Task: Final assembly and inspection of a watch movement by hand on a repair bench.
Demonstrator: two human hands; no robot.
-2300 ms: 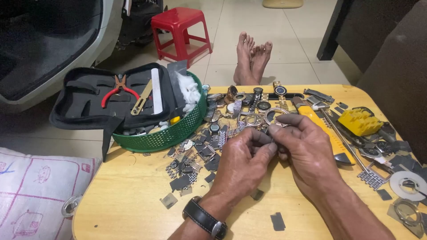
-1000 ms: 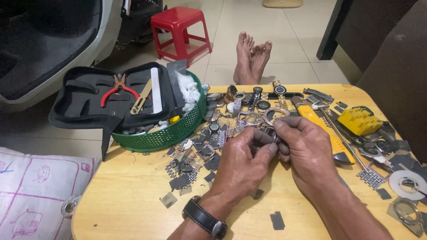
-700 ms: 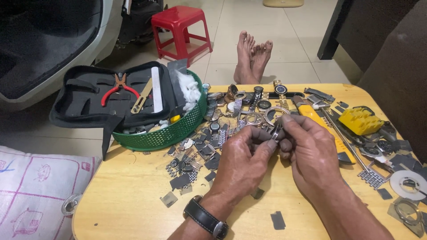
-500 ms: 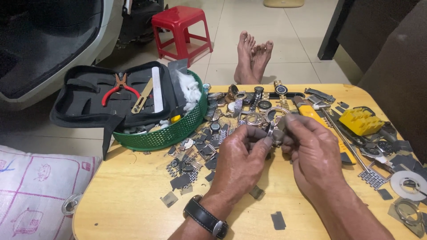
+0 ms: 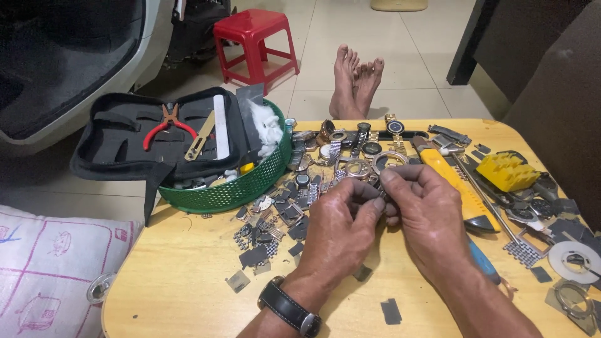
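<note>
the left hand (image 5: 341, 222) and the right hand (image 5: 426, 209) met fingertip to fingertip over the wooden table (image 5: 188, 275), both pinched shut on a small dark watch part (image 5: 380, 195) mostly hidden between them. just beyond the pinch lay a heap of watch cases and bracelet links (image 5: 341, 156), with a green basket (image 5: 241, 184) further to its left. a yellow-handled tool (image 5: 454, 181) lay just to the right of the grip.
</note>
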